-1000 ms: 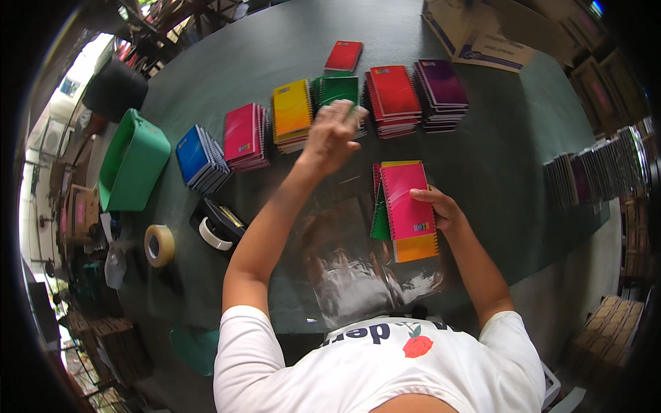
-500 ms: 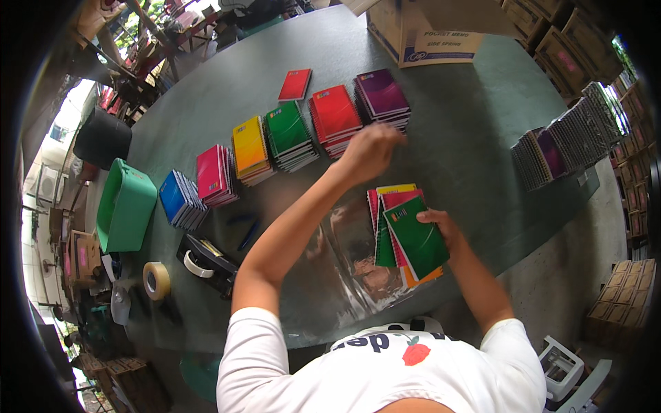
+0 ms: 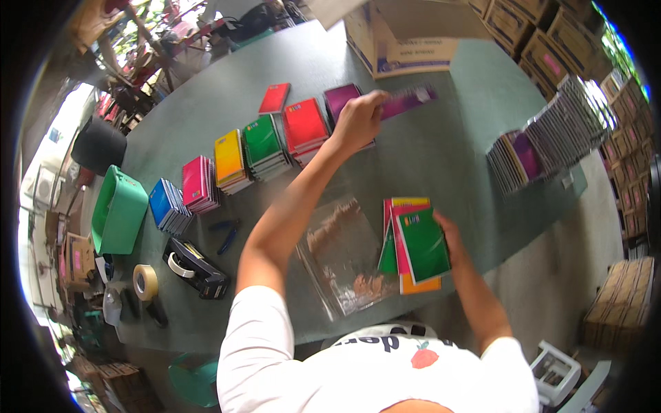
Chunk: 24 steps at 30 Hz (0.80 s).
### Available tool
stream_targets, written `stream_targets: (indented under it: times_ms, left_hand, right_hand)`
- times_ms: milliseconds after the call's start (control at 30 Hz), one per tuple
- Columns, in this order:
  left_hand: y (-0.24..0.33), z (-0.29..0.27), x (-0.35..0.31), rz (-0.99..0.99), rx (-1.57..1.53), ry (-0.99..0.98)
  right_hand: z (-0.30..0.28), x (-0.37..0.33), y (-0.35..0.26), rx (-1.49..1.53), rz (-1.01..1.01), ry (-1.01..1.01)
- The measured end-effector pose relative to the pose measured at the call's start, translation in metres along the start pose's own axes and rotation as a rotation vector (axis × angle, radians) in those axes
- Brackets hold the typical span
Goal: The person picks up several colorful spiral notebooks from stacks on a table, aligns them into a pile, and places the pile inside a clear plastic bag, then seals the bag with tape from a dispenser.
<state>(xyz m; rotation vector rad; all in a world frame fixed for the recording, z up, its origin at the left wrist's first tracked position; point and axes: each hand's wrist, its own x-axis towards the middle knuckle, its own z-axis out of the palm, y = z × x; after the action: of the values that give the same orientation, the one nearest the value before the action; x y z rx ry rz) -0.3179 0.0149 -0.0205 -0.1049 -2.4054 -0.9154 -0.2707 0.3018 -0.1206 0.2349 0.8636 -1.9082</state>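
My left hand [image 3: 363, 118] pinches a purple notebook [image 3: 411, 102], blurred by motion, just right of the purple notebook stack [image 3: 339, 98]. My right hand [image 3: 448, 233] grips a fanned bunch of spiral notebooks [image 3: 425, 244] by its right side; a green cover is on top, with pink, yellow and orange ones showing beneath. Beside the bunch lies a clear plastic bag [image 3: 344, 241] on the green table. Leftward from the purple stack run a red stack [image 3: 305, 124], a green stack [image 3: 264, 141], a yellow stack [image 3: 229, 155], a pink stack [image 3: 198, 180] and a blue stack [image 3: 167, 199].
One red notebook [image 3: 275, 98] lies behind the stacks. At left are a green bin [image 3: 122, 210], tape roll [image 3: 145, 282], black tape dispenser [image 3: 196, 270] and blue-handled pliers [image 3: 227, 237]. A carton [image 3: 413, 58] stands at the back, and a long row of spiral notebooks [image 3: 568, 127] at right.
My left hand has lifted a purple notebook off its stack and swung it to the right. The bunch in my right hand is more upright. The whole view has shifted slightly.
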Motion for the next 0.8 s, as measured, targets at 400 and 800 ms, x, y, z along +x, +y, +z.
stream_targets:
  times_ms: [400, 800]
  left_hand:
    - [0.070, -0.061, -0.299, 0.123, 0.231, -0.062]
    - [0.070, -0.068, -0.362, -0.481, -0.582, 0.504]
  right_hand:
    - [0.106, 0.032, 0.070, -0.499, 0.455, -0.315]
    - [0.122, 0.026, 0.178, -0.817, -0.495, -0.601]
